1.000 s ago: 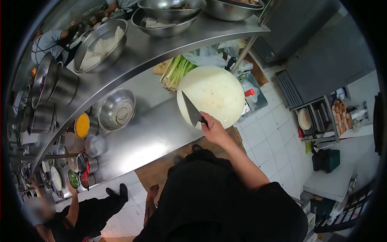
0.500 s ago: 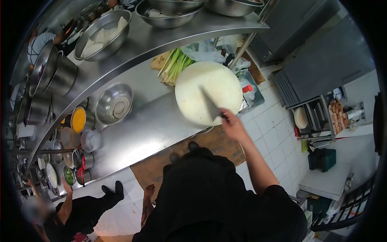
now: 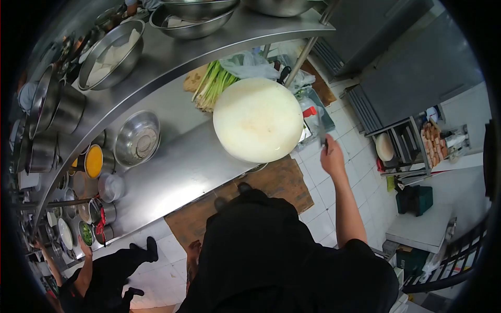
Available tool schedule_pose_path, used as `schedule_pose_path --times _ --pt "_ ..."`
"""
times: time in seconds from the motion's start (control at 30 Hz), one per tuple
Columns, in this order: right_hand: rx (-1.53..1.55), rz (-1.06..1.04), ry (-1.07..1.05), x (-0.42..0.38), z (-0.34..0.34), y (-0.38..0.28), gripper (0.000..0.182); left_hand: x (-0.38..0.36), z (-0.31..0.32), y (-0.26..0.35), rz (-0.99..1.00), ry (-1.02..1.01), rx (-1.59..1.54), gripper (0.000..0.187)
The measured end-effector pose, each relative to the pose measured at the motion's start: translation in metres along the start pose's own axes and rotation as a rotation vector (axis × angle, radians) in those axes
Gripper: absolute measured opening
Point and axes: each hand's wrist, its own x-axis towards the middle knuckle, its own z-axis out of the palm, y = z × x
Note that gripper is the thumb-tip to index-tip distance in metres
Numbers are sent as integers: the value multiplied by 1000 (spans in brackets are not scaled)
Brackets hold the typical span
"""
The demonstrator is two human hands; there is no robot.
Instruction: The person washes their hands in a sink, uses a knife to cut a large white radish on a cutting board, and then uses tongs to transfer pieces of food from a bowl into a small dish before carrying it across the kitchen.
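Note:
My right hand (image 3: 332, 156) is closed around the handle of a knife (image 3: 323, 136), off the right side of a large round white chopping board (image 3: 258, 120). The blade is blurred and hard to make out over the floor and bin. Low by my body, my left hand (image 3: 194, 249) hangs with its fingers bent; whether it holds anything is not clear. Behind the board lies a bunch of green onions (image 3: 215, 84), beside a clear plastic bag (image 3: 249, 65).
On the steel counter (image 3: 177, 172) stand a metal bowl (image 3: 136, 136) and several containers. A steel shelf (image 3: 219, 49) with bowls runs above it. A co-worker (image 3: 104, 276) in black is at the lower left. Grey cabinets (image 3: 412, 83) stand at the right.
My right hand has moved right with the knife, away from above the board. The view has shifted slightly. The co-worker's feet show farther apart.

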Motion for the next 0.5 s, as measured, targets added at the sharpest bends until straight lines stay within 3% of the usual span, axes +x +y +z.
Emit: schedule_pose_path --times 0.07,0.13,0.17,0.27,0.37,0.4,0.47,0.5 --pt "126 -84 16 7 -12 -4 48 5 -2 -29 51 -62 -139 35" --pt "472 -335 -59 4 9 -23 46 69 -17 -137 63 -92 -31 34" --pt "578 -310 -182 0 21 -42 46 87 -18 -162 71 -107 24 33" --pt "771 -333 -439 -1 76 -92 44 86 -19 -136 76 -36 260 32" --pt "677 -407 -448 15 116 -134 45 52 -13 -48 61 -144 -239 34" --pt "739 -385 -411 25 134 -142 44 47 -10 -16 66 -142 -236 34" --pt "800 -364 -371 45 130 -152 44 45 -5 22 101 -24 146 35" --pt "773 -158 -506 54 107 -162 43 49 -4 25 104 -25 147 35"
